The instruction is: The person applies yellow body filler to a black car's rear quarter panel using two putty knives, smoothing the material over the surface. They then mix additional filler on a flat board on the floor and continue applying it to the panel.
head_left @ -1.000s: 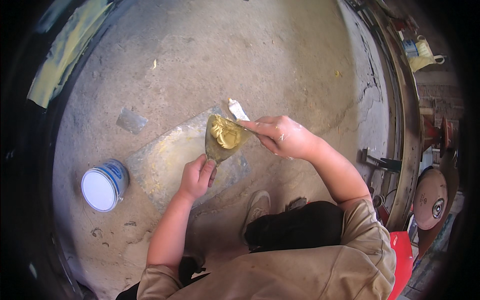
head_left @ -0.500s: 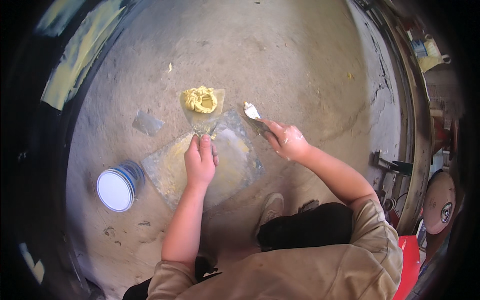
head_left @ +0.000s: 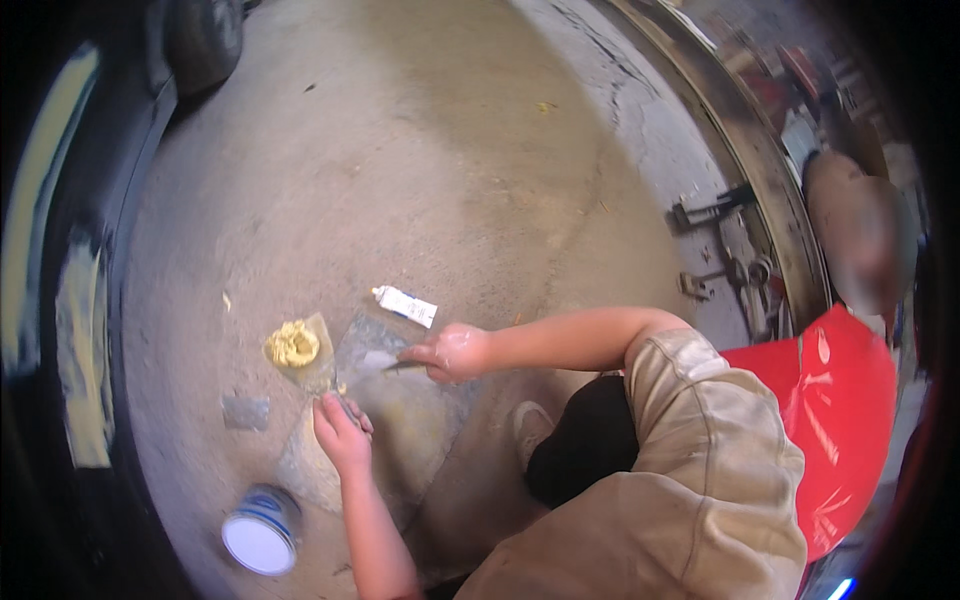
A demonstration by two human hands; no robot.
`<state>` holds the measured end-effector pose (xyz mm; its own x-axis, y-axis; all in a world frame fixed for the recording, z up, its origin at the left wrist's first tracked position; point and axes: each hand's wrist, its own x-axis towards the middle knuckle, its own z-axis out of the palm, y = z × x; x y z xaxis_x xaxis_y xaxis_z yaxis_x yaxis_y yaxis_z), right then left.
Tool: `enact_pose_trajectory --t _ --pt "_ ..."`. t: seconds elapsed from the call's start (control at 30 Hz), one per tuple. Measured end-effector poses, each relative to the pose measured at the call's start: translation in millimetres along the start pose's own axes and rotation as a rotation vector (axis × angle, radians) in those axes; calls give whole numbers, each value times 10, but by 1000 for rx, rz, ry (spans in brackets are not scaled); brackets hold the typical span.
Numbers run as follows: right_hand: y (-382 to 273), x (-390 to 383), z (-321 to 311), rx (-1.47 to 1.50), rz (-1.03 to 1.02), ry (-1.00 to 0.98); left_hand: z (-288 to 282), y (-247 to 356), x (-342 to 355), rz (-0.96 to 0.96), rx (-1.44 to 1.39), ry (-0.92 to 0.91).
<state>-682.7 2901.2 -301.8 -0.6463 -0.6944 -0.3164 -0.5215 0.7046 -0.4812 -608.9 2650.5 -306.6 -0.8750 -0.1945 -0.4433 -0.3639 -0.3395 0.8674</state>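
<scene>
My left hand (head_left: 343, 435) is closed around the handle of a wide putty scraper (head_left: 321, 372). A thick mound of yellow putty (head_left: 294, 344) sits on its blade. My right hand (head_left: 454, 352) grips a dark, narrow-looking putty knife (head_left: 404, 366), its tip pointing left over a grey sheet (head_left: 415, 445). Pale and yellowish smears cover that sheet on the floor. White residue marks my right hand. Just beyond it a white tube (head_left: 407, 307) with a yellowish tip lies on the floor, apart from my fingers.
A small grey plate (head_left: 246, 412) and a blue can with a white lid (head_left: 260, 543) stand left of the sheet. Along the left runs a dark car body with yellowish filler patches (head_left: 85, 355). A red panel (head_left: 840, 430) and a metal beam (head_left: 750, 135) are at right.
The view has swung to the right. The tube, formerly close against the right hand's knife, now lies apart on the floor. My right hand has come over the sheet; my left keeps its scraper.
</scene>
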Motion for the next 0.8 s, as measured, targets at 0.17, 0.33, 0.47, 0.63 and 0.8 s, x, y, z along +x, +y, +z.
enact_pose_trajectory --t 0.17,0.33,0.47,0.63,0.8 --pt "5 2 157 58 153 -53 -16 23 -24 -7 11 11" --pt "-168 -165 304 350 520 -79 143 112 -271 -85 -14 153" --pt "-359 -606 522 448 676 160 366 288 -780 -182 -127 289" --pt "-480 -1522 405 480 1012 221 428 731 -1596 -390 -114 388" --pt "-1057 -2555 -491 740 1369 232 51 1512 -2554 -372 264 52"
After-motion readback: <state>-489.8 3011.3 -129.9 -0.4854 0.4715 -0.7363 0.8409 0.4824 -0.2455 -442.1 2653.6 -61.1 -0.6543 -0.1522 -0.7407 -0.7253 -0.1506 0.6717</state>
